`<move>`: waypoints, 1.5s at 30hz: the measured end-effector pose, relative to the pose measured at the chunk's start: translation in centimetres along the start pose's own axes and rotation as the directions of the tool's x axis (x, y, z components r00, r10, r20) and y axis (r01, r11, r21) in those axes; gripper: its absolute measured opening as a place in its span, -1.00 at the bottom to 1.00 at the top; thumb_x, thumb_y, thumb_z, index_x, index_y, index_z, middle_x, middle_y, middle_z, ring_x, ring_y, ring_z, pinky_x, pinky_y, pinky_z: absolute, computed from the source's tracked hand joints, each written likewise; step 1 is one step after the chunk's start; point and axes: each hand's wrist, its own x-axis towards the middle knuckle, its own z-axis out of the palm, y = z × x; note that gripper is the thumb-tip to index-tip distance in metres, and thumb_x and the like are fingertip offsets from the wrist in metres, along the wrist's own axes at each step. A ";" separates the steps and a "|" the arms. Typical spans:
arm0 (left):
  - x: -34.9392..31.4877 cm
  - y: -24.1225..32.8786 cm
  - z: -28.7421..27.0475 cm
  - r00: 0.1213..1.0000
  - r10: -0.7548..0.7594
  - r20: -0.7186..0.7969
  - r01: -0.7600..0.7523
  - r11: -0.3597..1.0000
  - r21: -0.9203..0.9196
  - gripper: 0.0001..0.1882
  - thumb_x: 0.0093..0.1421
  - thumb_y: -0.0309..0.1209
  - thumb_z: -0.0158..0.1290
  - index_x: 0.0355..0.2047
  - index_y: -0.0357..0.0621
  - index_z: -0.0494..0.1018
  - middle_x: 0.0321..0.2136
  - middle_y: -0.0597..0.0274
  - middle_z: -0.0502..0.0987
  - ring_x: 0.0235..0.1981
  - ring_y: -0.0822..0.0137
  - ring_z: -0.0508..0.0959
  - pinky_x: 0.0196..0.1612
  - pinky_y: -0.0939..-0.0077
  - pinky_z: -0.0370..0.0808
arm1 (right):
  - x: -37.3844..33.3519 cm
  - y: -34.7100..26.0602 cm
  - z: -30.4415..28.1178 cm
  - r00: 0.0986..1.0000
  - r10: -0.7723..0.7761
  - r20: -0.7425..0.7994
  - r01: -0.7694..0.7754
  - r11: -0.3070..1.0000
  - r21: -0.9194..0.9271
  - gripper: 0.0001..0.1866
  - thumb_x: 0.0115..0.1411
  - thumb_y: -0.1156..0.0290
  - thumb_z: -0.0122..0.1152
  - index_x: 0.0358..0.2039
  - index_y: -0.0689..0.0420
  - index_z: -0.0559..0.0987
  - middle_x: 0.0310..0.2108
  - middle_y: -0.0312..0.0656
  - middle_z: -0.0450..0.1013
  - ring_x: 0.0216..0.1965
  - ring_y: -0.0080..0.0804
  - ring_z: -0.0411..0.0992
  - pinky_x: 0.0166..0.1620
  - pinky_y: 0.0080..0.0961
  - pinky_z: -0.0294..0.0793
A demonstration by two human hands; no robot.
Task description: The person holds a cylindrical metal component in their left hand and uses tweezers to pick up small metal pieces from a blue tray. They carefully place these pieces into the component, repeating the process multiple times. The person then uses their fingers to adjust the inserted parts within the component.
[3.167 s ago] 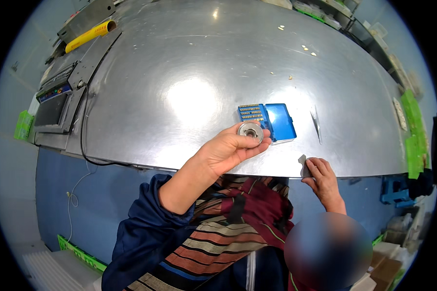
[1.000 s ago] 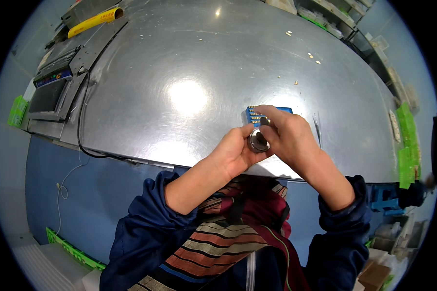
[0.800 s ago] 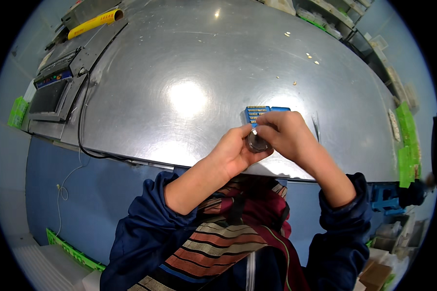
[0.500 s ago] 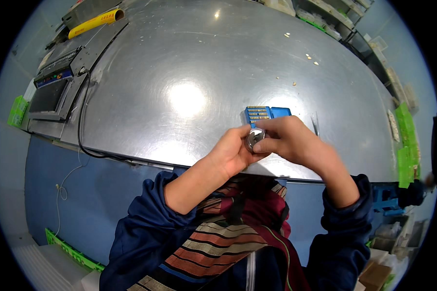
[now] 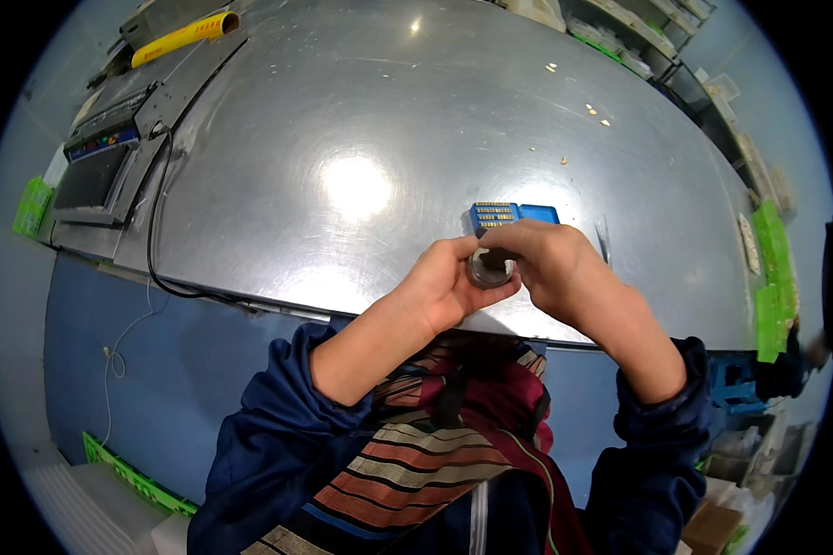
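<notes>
Near the front edge of the metal table, my left hand curls around a small round metal piece that looks like a shallow cup or case, its kind not plain. My right hand reaches over it from the right, fingers bent and pressed together at its upper rim. A small dark bit shows at those fingertips; what they pinch is mostly covered. Just beyond the hands lies an open blue case with rows of small brass-coloured pieces, its lid folded to the right. Thin metal tweezers rest right of my right hand.
Small pale crumbs are scattered at the far right. On the left stand a dark box-shaped device with a black cable and a yellow tube. A green tray lines the right edge.
My right thumb has drawn back off the face of the round metal piece, and the right fingers now bend over its top. The left hand keeps its hold.
</notes>
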 end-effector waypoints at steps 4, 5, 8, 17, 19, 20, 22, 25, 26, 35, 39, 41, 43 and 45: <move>0.1 -0.1 0.0 1.000 -0.009 0.027 0.010 0.999 -0.036 -0.64 0.32 -0.43 -0.28 0.08 -0.35 0.18 0.03 0.00 0.35 0.07 0.17 0.40 0.17 0.08 0.39 | 0.0 -0.6 -0.8 0.994 -0.092 0.062 0.100 0.986 -0.137 -0.54 -0.16 0.74 0.17 -0.15 0.20 0.54 -0.37 -0.03 0.50 -0.30 -0.10 0.50 -0.26 -0.33 0.51; 0.1 -0.1 0.1 1.000 -0.008 0.019 0.008 0.999 -0.035 -0.64 0.32 -0.43 -0.27 0.07 -0.35 0.19 0.02 0.01 0.35 0.07 0.18 0.41 0.16 0.08 0.40 | -0.1 -0.7 -1.0 0.992 -0.087 0.090 0.100 0.983 -0.155 -0.52 -0.16 0.74 0.17 -0.14 0.20 0.53 -0.37 -0.04 0.49 -0.29 -0.10 0.50 -0.26 -0.33 0.51; 0.4 -0.1 -0.2 0.999 -0.017 0.034 0.017 1.000 -0.004 -0.66 0.32 -0.43 -0.25 0.06 -0.33 0.22 0.01 0.03 0.37 0.06 0.19 0.41 0.16 0.07 0.40 | -0.5 -0.3 -1.0 0.984 -0.122 0.128 0.146 0.969 -0.202 -0.50 -0.18 0.74 0.18 -0.12 0.20 0.51 -0.35 -0.06 0.47 -0.27 -0.08 0.49 -0.25 -0.30 0.51; 0.6 -0.4 -0.6 0.998 -0.037 0.056 0.038 0.999 -0.021 -0.67 0.33 -0.39 -0.23 0.04 -0.30 0.24 -0.04 0.04 0.39 0.02 0.22 0.44 0.11 0.10 0.45 | 0.4 0.2 -0.9 0.972 -0.233 0.043 0.234 0.918 -0.319 -0.75 -0.17 0.57 0.25 -0.37 0.18 0.55 -0.41 -0.13 0.37 -0.32 -0.20 0.42 -0.28 -0.38 0.46; 0.6 -0.4 -0.5 0.999 -0.031 0.045 0.032 0.999 -0.024 -0.67 0.33 -0.39 -0.23 0.04 -0.30 0.23 -0.06 0.04 0.40 -0.01 0.22 0.46 0.10 0.11 0.46 | 0.3 0.3 -0.8 0.972 -0.233 0.021 0.228 0.925 -0.303 -0.78 -0.15 0.55 0.26 -0.39 0.17 0.55 -0.41 -0.14 0.35 -0.32 -0.21 0.42 -0.29 -0.39 0.45; 0.5 -0.4 -0.4 0.999 -0.029 0.037 0.030 0.999 -0.025 -0.67 0.33 -0.39 -0.23 0.04 -0.30 0.23 -0.06 0.04 0.40 -0.03 0.21 0.46 0.09 0.11 0.46 | 0.2 0.5 -0.7 0.975 -0.218 0.030 0.217 0.931 -0.293 -0.78 -0.14 0.55 0.25 -0.39 0.17 0.56 -0.41 -0.14 0.34 -0.32 -0.20 0.42 -0.29 -0.38 0.46; 0.5 -0.4 -0.4 0.999 -0.024 0.029 0.025 0.999 -0.031 -0.67 0.33 -0.40 -0.24 0.04 -0.30 0.22 -0.08 0.04 0.40 -0.05 0.21 0.48 0.08 0.12 0.47 | 0.1 0.5 -0.6 0.981 -0.193 0.037 0.195 0.942 -0.273 -0.79 -0.11 0.54 0.25 -0.37 0.17 0.56 -0.41 -0.13 0.34 -0.34 -0.19 0.42 -0.30 -0.36 0.46; 0.5 -0.4 -0.6 0.999 -0.018 0.041 0.019 1.000 -0.021 -0.68 0.33 -0.40 -0.27 0.03 -0.31 0.23 -0.11 0.05 0.42 -0.11 0.21 0.51 0.02 0.17 0.51 | 0.0 0.3 -0.4 0.986 -0.164 0.033 0.167 0.962 -0.217 -0.78 -0.06 0.48 0.26 -0.34 0.20 0.56 -0.39 -0.10 0.35 -0.38 -0.15 0.43 -0.33 -0.32 0.47; 0.6 -0.3 -0.7 0.999 -0.019 0.050 0.019 1.000 -0.002 -0.67 0.33 -0.40 -0.29 0.02 -0.31 0.25 -0.13 0.05 0.44 -0.15 0.22 0.53 -0.03 0.21 0.54 | -0.1 0.2 -0.3 0.987 -0.157 0.032 0.160 0.970 -0.181 -0.77 -0.05 0.46 0.26 -0.32 0.21 0.56 -0.39 -0.09 0.36 -0.39 -0.13 0.44 -0.34 -0.31 0.48; 0.8 -0.4 -0.5 0.999 -0.029 0.025 0.029 1.000 0.000 -0.66 0.31 -0.41 -0.24 0.04 -0.33 0.24 -0.05 0.03 0.40 0.01 0.17 0.45 0.04 0.13 0.49 | -1.0 0.8 0.5 0.994 -0.110 0.011 0.111 0.990 -0.087 -0.61 -0.09 0.57 0.23 -0.16 0.15 0.50 -0.42 -0.06 0.44 -0.36 -0.07 0.47 -0.31 -0.26 0.48; 0.5 -0.1 -0.6 0.997 -0.061 0.048 0.059 0.998 0.035 -0.66 0.30 -0.42 -0.24 0.03 -0.34 0.23 -0.05 0.01 0.39 0.01 0.14 0.45 0.06 0.10 0.49 | -0.4 0.9 -0.3 0.979 -0.205 -0.001 0.201 0.962 -0.184 -0.57 -0.16 0.60 0.26 -0.18 0.13 0.48 -0.40 -0.10 0.48 -0.35 -0.14 0.48 -0.29 -0.32 0.46; 0.6 0.0 -0.5 0.992 -0.108 0.072 0.106 0.994 0.037 -0.66 0.31 -0.41 -0.25 0.04 -0.33 0.22 -0.05 0.01 0.39 0.00 0.14 0.46 0.06 0.10 0.49 | -0.3 0.8 -0.8 0.956 -0.289 0.043 0.289 0.917 -0.274 -0.69 -0.16 0.56 0.24 -0.31 0.13 0.50 -0.42 -0.17 0.46 -0.31 -0.22 0.47 -0.24 -0.40 0.44; 0.6 -0.1 -0.4 0.990 -0.122 0.072 0.120 0.992 0.028 -0.65 0.32 -0.40 -0.26 0.04 -0.33 0.22 -0.05 0.01 0.40 0.00 0.14 0.47 0.05 0.10 0.50 | -0.2 1.7 -0.7 0.921 -0.381 0.079 0.385 0.863 -0.328 -0.75 -0.16 0.54 0.24 -0.37 0.14 0.51 -0.42 -0.20 0.44 -0.27 -0.26 0.45 -0.22 -0.42 0.44; 0.5 -0.2 -0.1 0.993 -0.104 0.049 0.103 0.995 0.007 -0.65 0.33 -0.39 -0.27 0.04 -0.34 0.23 -0.05 0.01 0.41 -0.01 0.13 0.47 0.05 0.11 0.50 | -0.5 1.9 -0.3 0.929 -0.365 0.055 0.366 0.889 -0.275 -0.74 -0.18 0.58 0.21 -0.37 0.15 0.53 -0.38 -0.19 0.46 -0.23 -0.22 0.47 -0.21 -0.37 0.47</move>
